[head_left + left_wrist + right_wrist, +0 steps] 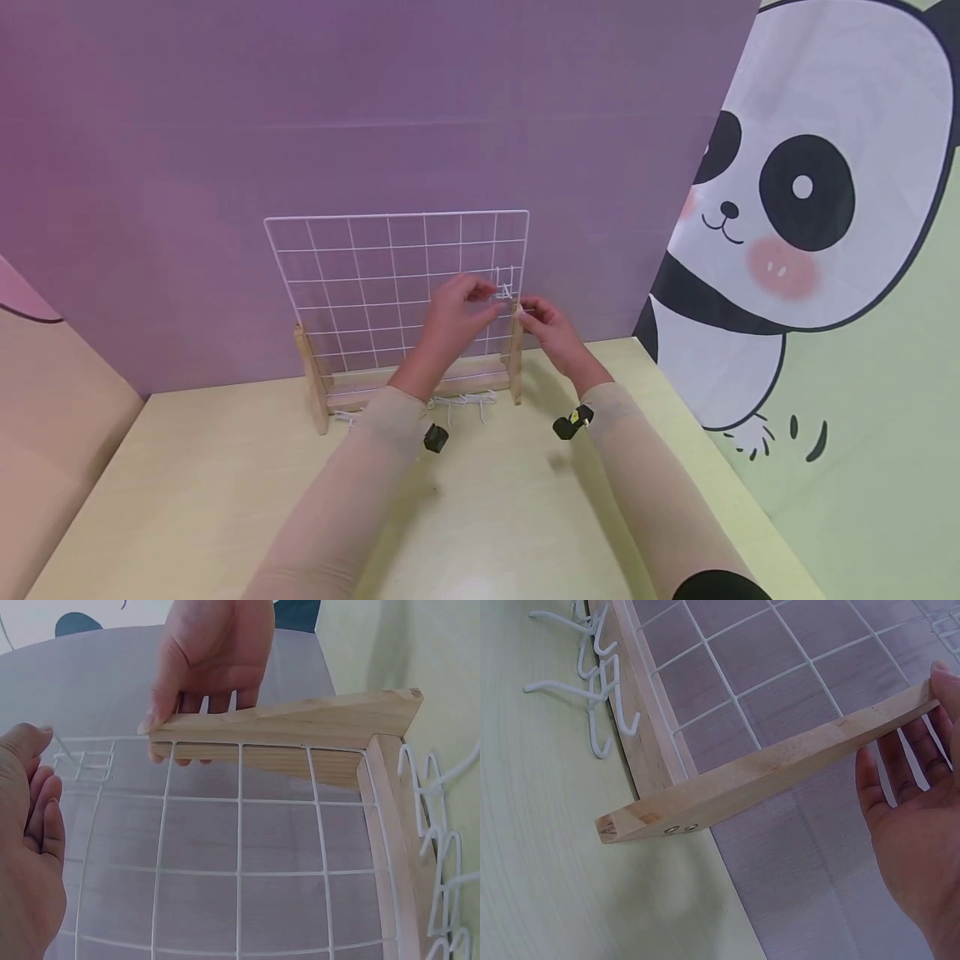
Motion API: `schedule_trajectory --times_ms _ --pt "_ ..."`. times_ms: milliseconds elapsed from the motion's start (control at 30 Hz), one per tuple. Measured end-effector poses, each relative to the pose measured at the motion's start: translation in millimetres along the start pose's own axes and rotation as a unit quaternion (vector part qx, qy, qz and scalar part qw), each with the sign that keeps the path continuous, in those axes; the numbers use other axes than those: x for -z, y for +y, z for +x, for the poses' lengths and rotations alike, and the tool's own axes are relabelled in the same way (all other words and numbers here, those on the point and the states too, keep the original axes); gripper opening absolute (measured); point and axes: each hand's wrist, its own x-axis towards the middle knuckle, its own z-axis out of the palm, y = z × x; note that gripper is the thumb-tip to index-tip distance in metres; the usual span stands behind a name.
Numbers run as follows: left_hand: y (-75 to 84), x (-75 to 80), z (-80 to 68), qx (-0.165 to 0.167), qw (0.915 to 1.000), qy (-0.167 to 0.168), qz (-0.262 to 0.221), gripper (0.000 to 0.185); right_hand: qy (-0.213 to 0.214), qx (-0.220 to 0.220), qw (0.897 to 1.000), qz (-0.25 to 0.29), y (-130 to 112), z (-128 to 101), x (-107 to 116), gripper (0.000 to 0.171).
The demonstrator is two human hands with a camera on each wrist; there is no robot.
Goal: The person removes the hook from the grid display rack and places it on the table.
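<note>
A white wire grid panel (397, 215) stands upright in a wooden stand whose right post (780, 761) rises along the panel's edge. On the panel's right side hangs a small white wire hook (504, 292). My left hand (457, 312) is at this hook, thumb and fingertips pinching its front prong in the left wrist view. With my right hand (553, 332) I hold the upper end of the right post, thumb on one side and fingers on the other. The fingertips are partly hidden behind the wood in the left wrist view.
Several loose white hooks (604, 694) lie on the table (187, 483) along the foot of the stand. Behind the panel is a purple partition (375, 167). A pale green wall with a panda picture (750, 292) borders the right side.
</note>
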Motion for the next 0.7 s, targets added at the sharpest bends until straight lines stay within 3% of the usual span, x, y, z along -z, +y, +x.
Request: schedule_trajectory --times_ms 200,700 --pt "4.9 -5.0 5.8 -0.032 0.9989 -0.02 0.026 0.026 -0.005 -0.003 1.0 -0.001 -0.8 -2.1 0.3 0.035" --pt "4.1 -11.4 12.1 -0.03 0.9991 -0.015 0.027 0.02 -0.004 0.007 1.0 0.009 1.6 -1.1 0.7 0.036"
